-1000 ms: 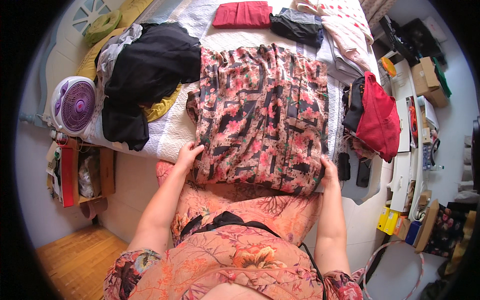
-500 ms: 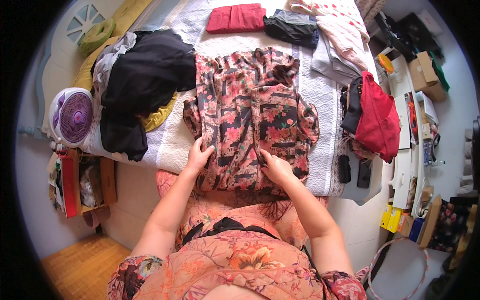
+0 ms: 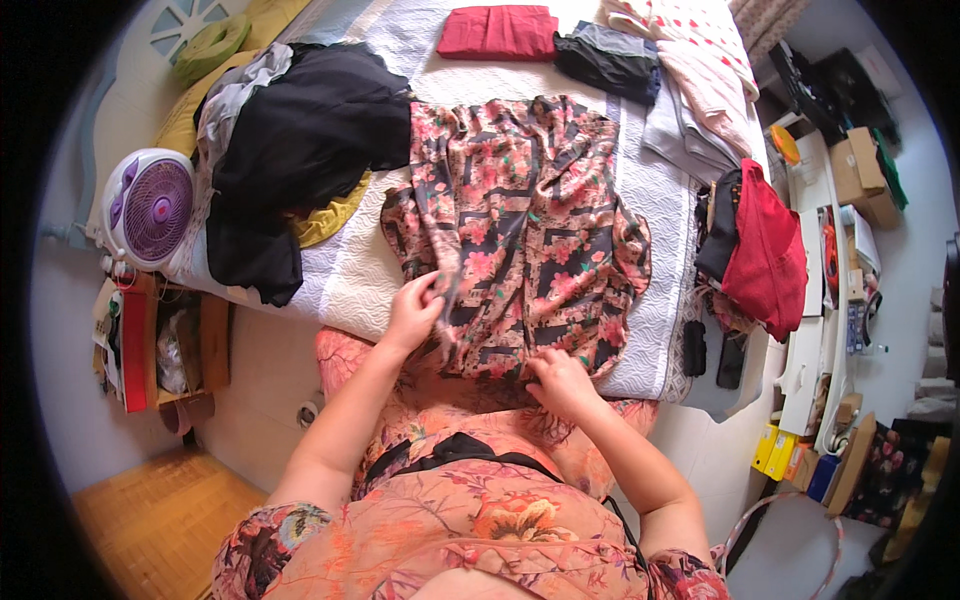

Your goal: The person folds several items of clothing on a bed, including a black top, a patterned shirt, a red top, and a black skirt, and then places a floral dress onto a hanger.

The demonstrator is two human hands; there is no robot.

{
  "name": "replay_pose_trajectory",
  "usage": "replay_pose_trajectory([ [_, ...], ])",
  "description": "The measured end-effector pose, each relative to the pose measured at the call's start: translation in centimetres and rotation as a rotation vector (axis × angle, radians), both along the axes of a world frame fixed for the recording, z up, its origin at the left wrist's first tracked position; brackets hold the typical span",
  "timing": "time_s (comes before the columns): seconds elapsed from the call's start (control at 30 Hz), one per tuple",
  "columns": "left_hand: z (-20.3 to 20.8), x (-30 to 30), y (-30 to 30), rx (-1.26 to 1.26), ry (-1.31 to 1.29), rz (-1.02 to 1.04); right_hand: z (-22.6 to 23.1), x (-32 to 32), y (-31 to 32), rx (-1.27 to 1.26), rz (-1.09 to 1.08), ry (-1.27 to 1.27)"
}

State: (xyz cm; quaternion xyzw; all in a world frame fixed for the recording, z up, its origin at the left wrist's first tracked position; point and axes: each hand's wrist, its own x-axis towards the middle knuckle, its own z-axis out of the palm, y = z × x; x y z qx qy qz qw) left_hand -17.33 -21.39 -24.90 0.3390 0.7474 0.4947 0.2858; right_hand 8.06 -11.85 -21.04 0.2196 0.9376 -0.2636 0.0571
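Note:
A silky floral blouse (image 3: pixel 500 215), dark with pink blossoms, lies spread on the bed with its lower edge toward me. My left hand (image 3: pixel 413 312) is closed on the blouse's left front edge, and a strip of cloth lifts beside the fingers, slightly blurred. At the lower hem, right of the middle, my right hand (image 3: pixel 565 385) pinches the cloth between thumb and fingers. The blouse is wrinkled, with its sleeves bunched along both sides.
White quilted bedspread (image 3: pixel 350 270) lies beneath. Black clothing (image 3: pixel 300 140) is heaped at left by a purple-white fan (image 3: pixel 150 208). Folded red cloth (image 3: pixel 497 33) and dark folded clothes (image 3: pixel 608 65) sit at the far side; a red garment (image 3: pixel 765 250) lies at right.
My right hand has moved nearer to me, down to the blouse's hem. My left hand has pulled the left front edge slightly inward. The whole view has shifted a little.

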Motion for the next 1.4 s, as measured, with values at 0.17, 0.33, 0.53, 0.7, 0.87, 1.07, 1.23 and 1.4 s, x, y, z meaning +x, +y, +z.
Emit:
replay_pose_trajectory([
  [0.17,-0.6,4.0,5.7,-0.091,0.274,-0.388,-1.8,-4.0,2.4,-0.597,-0.454,0.412],
  [0.33,0.8,5.9,2.3,-0.33,0.272,-0.564,-5.0,-6.5,5.8,-0.443,-0.472,0.282],
  [0.53,1.0,4.5,-4.0,-0.24,0.272,-0.581,-5.4,-16.7,10.4,-0.29,-0.351,0.382],
  [0.7,1.4,2.8,-4.9,-0.173,0.058,-0.69,-5.4,-25.8,14.0,-0.097,-0.304,0.206],
  [0.87,0.4,-3.0,-1.3,-0.055,0.213,-0.286,-5.4,-28.5,19.3,-0.069,-0.153,0.117],
  [1.07,-6.8,-13.6,2.9,-0.109,0.322,0.272,-4.6,-17.9,24.7,-0.023,-0.533,0.515],
  [1.23,-8.8,-16.2,4.1,-0.203,-0.276,0.15,-5.8,-1.1,21.8,0.088,-0.783,0.551],
  [1.4,-6.3,-14.8,2.7,0.132,-0.383,0.583,-12.5,10.6,18.5,-0.594,-1.365,0.646],
])
